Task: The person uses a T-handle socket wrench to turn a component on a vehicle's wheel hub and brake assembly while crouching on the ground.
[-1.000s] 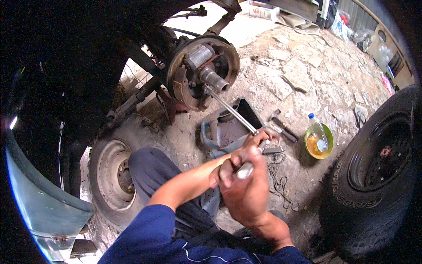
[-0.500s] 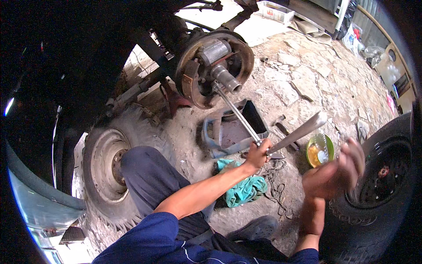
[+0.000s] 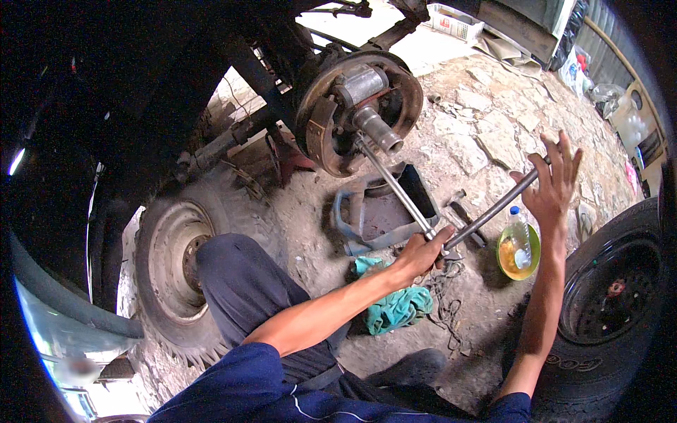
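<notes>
My left hand [image 3: 424,255] is closed around the corner where a long chrome extension bar [image 3: 395,190] meets the handle bar [image 3: 493,210] of a socket wrench. The extension's far end sits against the brake backing plate [image 3: 317,158], below the protruding axle spindle [image 3: 379,131]. My right hand [image 3: 552,185] has its fingers stretched and spread, the palm side touching the handle's free end. Curved brake shoes [image 3: 321,130] sit around a grey cylindrical part [image 3: 362,84] on the hub.
Under the hub lies a cut-open plastic container [image 3: 345,215]. Nearby are a teal cloth [image 3: 398,310], a hammer [image 3: 465,218] and a green bowl [image 3: 506,262] with a clear bottle [image 3: 520,236]. Tyres stand left [image 3: 159,264] and right [image 3: 599,366]. A red jack stand [image 3: 288,161] is behind.
My right hand has gone up from beside the bowl to the handle's end, its fingers spreading. The handle has swung slightly downward, with my left hand still at the corner.
</notes>
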Demonstrator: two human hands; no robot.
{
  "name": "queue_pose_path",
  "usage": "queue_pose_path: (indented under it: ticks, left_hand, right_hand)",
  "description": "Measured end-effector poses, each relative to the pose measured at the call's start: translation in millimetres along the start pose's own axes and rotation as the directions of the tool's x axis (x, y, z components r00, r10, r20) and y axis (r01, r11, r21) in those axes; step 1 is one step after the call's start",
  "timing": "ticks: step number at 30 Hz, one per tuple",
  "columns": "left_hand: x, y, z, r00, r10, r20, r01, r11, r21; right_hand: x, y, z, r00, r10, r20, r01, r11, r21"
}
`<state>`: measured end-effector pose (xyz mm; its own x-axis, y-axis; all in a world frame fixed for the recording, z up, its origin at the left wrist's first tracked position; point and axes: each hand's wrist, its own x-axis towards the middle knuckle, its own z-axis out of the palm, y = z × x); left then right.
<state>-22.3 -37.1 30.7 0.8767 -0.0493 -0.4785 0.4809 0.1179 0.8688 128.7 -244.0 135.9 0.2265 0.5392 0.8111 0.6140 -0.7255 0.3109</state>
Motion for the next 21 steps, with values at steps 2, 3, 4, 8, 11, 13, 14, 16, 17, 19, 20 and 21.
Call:
queue_pose_path:
  ticks: [2, 3, 4, 8, 11, 13, 14, 16, 17, 19, 20, 21]
  left_hand:
    - [-10, 11, -7, 0.994, -0.068, 0.086, 0.066, 0.997, 0.033]
    - [-14, 16, -10, 0.991, -0.058, 0.122, 0.055, 0.998, 0.032]
    - [-16, 18, -12, 0.986, -0.046, 0.163, 0.041, 0.999, 0.030]
    - [-3, -5, -19, 0.965, 0.050, 0.257, -0.028, 0.996, -0.087]
    - [3, -13, -16, 0.963, 0.162, 0.214, -0.100, 0.957, -0.273]
    - [4, -16, -12, 0.956, 0.179, 0.232, -0.051, 0.882, -0.468]
    - [2, -18, -12, 0.918, 0.320, 0.234, -0.233, 0.913, -0.334]
    - [2, -24, -10, 0.848, 0.456, 0.270, -0.353, 0.867, -0.352]
    - [6, -29, -5, 0.839, 0.459, 0.294, -0.274, 0.821, -0.501]
    - [13, -37, 1, 0.820, 0.501, 0.277, -0.343, 0.817, -0.463]
    - [14, -40, -2, 0.814, 0.521, 0.257, -0.384, 0.814, -0.436]
    - [10, -42, -8, 0.826, 0.512, 0.237, -0.436, 0.846, -0.309]
  right_hand:
    - [-36, 2, 39, 0.994, 0.112, -0.001, -0.112, 0.993, 0.021]
    - [-48, -4, 52, 0.981, 0.195, 0.003, -0.195, 0.979, 0.059]
    - [-60, -10, 64, 0.962, 0.274, 0.011, -0.274, 0.957, 0.093]
    - [-108, -43, 109, 0.849, 0.527, 0.042, -0.522, 0.824, 0.219]
    - [-137, -76, 129, 0.712, 0.676, 0.190, -0.701, 0.668, 0.252]
    - [-157, -93, 132, 0.622, 0.725, 0.296, -0.783, 0.580, 0.224]
    - [-171, -100, 133, 0.573, 0.749, 0.334, -0.819, 0.536, 0.203]
    - [-184, -126, 133, 0.428, 0.772, 0.470, -0.901, 0.406, 0.154]
    - [-191, -141, 130, 0.389, 0.781, 0.489, -0.921, 0.325, 0.213]
    - [-220, -165, 133, 0.256, 0.795, 0.549, -0.956, 0.122, 0.268]
    - [-224, -189, 131, 0.269, 0.822, 0.502, -0.952, 0.150, 0.265]
    - [-209, -211, 118, 0.278, 0.788, 0.550, -0.958, 0.184, 0.220]
